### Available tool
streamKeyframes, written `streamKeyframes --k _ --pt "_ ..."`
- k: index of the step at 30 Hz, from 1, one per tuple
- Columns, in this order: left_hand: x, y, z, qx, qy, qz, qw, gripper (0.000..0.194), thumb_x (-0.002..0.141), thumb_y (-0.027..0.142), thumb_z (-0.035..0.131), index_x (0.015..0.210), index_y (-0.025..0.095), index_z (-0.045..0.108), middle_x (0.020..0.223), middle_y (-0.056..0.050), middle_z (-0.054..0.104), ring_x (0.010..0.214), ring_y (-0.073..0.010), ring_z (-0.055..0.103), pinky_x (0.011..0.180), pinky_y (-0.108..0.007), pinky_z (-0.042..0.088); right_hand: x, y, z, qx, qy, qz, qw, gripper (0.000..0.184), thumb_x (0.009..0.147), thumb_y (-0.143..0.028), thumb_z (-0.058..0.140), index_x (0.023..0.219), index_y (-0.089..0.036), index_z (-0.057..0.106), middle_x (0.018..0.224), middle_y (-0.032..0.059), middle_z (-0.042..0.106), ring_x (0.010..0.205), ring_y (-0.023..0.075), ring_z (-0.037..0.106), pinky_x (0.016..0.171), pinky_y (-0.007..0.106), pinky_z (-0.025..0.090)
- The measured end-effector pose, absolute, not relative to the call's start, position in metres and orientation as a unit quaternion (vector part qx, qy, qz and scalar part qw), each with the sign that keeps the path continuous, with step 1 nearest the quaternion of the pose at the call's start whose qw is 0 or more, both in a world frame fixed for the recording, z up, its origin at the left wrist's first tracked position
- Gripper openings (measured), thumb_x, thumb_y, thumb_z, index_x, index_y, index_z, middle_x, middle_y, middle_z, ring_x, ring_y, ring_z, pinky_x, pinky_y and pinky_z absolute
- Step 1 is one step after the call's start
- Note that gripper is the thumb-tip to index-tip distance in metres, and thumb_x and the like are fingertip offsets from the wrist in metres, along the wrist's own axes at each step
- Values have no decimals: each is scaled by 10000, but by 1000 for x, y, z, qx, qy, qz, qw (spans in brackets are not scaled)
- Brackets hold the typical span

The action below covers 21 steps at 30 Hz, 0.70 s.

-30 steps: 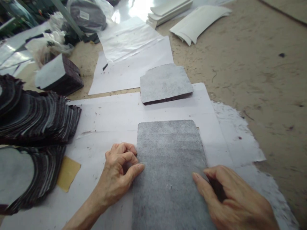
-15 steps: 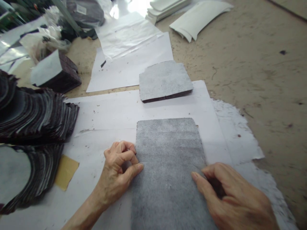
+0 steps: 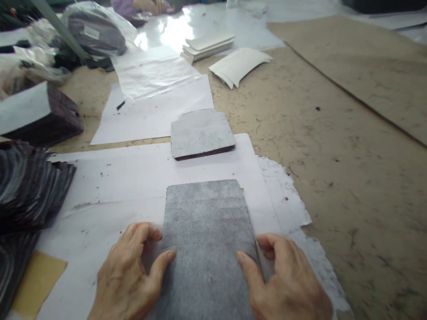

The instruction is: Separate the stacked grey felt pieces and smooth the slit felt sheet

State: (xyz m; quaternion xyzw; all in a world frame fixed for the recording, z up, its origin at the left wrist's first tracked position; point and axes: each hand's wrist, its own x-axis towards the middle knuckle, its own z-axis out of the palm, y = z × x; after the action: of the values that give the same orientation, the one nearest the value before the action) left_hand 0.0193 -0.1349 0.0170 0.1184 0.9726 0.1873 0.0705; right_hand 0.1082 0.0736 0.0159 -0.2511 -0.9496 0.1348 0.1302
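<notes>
A grey felt-like rectangular stack point(image 3: 208, 240) lies on white paper point(image 3: 133, 178) in front of me. My left hand point(image 3: 128, 275) grips its left edge, thumb on top and fingers curled against the side. My right hand point(image 3: 287, 284) grips the right edge the same way. A smaller grey stack with a dark underside point(image 3: 200, 133) lies just beyond, apart from both hands.
Fanned dark pieces point(image 3: 30, 186) pile up at the left, with a dark block point(image 3: 36, 115) behind them. White sheets point(image 3: 156, 106), plastic film, bagged goods point(image 3: 96, 31) and white curved pieces point(image 3: 238, 66) lie farther back. A brown card point(image 3: 36, 284) sits near left. Another person's hand point(image 3: 150, 5) shows at the top.
The view has tilted up and shifted. Both hands have moved to clasp the grey stack's two sides, the left fingers uncurling from a pinch.
</notes>
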Motion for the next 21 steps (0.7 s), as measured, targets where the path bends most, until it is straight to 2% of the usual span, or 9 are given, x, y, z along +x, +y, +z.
streamKeyframes --k 4,7,11,14,17,21 --pt "21 -137 15 77 978 169 100 410 689 459 590 1033 265 481 870 -20 613 679 -201 605 563 -338 504 105 86 17 -209 -959 125 147 337 763 -448 531 950 -171 487 803 67 587 736 208 589 559 297 477" --pt "23 -139 14 69 975 189 100 426 685 487 589 1032 259 493 893 -29 624 704 -202 613 582 -333 522 96 100 23 -175 -960 128 177 330 766 -430 553 954 -162 510 798 69 606 700 188 599 517 271 476" --pt "20 -140 20 42 975 205 77 497 652 564 600 1031 252 524 878 -36 610 684 -204 597 486 -296 482 72 111 32 -142 -953 145 224 250 802 -350 495 924 -142 563 791 92 630 731 201 613 479 270 462" --pt "7 -131 27 34 964 257 63 463 671 563 581 1002 239 556 826 -26 602 667 -188 581 491 -277 456 50 117 32 -139 -947 186 223 199 777 -286 508 877 -139 598 730 72 641 647 183 607 462 271 452" --pt "-17 -112 30 50 955 290 39 424 706 472 557 1039 209 552 876 -41 593 714 -187 559 532 -282 439 28 121 27 -131 -943 225 205 217 735 -232 550 917 -137 618 810 68 668 674 182 605 525 286 473" --pt "-51 -90 26 112 944 300 76 347 700 301 547 1028 190 546 926 -37 579 766 -170 527 656 -298 420 5 126 20 -106 -957 240 125 300 699 -160 575 992 -122 624 931 78 666 813 208 585 737 346 469"
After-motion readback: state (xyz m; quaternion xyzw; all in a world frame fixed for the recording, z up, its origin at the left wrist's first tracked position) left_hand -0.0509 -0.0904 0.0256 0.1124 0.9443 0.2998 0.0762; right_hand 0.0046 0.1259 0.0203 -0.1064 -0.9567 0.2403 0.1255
